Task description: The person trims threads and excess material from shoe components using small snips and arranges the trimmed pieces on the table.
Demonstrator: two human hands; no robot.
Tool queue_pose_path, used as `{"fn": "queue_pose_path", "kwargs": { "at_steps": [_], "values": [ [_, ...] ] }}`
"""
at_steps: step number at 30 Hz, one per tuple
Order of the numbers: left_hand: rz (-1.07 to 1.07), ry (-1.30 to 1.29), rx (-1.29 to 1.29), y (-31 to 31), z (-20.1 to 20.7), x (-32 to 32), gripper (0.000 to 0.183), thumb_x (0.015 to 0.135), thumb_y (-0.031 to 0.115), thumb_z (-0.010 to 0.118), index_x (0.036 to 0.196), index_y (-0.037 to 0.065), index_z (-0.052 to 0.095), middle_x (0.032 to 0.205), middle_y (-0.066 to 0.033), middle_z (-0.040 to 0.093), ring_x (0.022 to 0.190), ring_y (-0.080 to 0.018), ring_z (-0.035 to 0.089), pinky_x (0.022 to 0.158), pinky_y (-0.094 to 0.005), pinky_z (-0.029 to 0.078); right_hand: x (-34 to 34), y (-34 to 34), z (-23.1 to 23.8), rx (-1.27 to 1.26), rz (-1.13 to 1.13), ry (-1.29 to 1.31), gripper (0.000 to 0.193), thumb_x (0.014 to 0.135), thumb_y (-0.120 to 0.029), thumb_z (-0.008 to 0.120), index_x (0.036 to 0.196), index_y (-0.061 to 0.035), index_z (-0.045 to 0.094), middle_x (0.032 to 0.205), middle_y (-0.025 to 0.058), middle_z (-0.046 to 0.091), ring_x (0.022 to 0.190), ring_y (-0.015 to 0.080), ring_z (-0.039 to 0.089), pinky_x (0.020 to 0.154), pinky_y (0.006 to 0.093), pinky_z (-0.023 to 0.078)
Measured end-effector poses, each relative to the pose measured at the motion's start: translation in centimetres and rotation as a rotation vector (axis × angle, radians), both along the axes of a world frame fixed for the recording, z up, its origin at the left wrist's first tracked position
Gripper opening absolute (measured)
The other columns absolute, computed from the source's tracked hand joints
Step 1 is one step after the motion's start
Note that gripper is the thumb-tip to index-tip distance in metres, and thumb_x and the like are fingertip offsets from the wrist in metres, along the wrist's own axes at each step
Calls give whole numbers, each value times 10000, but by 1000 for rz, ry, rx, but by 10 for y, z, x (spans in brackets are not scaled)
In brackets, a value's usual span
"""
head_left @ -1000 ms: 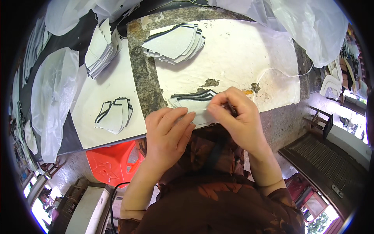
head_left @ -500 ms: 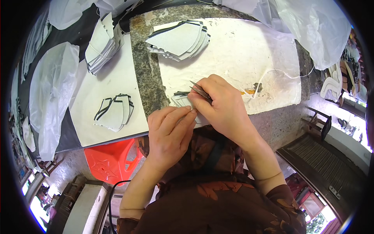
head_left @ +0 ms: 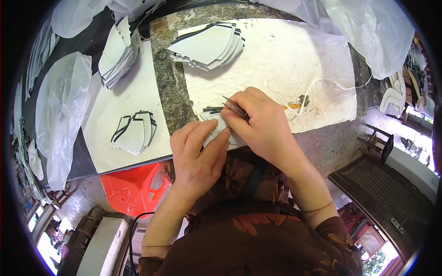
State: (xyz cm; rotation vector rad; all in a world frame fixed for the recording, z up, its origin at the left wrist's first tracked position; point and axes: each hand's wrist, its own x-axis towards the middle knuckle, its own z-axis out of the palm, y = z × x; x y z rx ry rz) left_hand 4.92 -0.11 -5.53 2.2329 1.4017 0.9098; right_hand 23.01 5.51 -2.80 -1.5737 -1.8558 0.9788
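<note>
My right hand (head_left: 258,112) is closed around a two-bladed metal tool (head_left: 235,108); its sharp points stick out to the left and stand apart, and its handle is hidden in my palm. Under and between my hands lies a small white piece with dark edging (head_left: 212,113), partly covered by my fingers. My left hand (head_left: 195,149) rests beside it with thumb and forefinger apart, the fingertips touching the piece near the table's front edge. Farther back on the white sheet (head_left: 276,55) lies a fanned stack of white cut pieces with black edges (head_left: 207,46).
Left of my hands, several similar black-edged pieces (head_left: 136,132) lie on a pale board; a bundle of pieces (head_left: 119,53) stands behind them. A white cord (head_left: 329,83) crosses the sheet at right. Plastic bags (head_left: 62,110) flank the table; a red stool (head_left: 129,191) is below.
My left forefinger has lifted away from the thumb and shifted slightly left, uncovering more of the white piece. The right hand with the metal tool has barely moved.
</note>
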Motion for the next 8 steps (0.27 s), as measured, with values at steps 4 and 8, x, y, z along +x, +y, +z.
{"fn": "queue_pose_path", "kwargs": {
  "at_steps": [4,8],
  "values": [
    [56,75,12,1,3,1,290,799,145,810,1088,145,784,1349,-104,628,1222,-316,554,1012,-450,402,1,1,0,13,16,1,156,898,-145,730,937,-4,675,844,132,640,803,322,641,721,390,514],
    [60,100,8,1,3,1,299,799,161,815,1097,160,783,1409,-113,605,1248,-318,544,1035,-450,387,1,1,0,15,23,-5,166,901,-153,731,947,-5,673,851,133,641,805,324,643,720,393,514]
  ]
}}
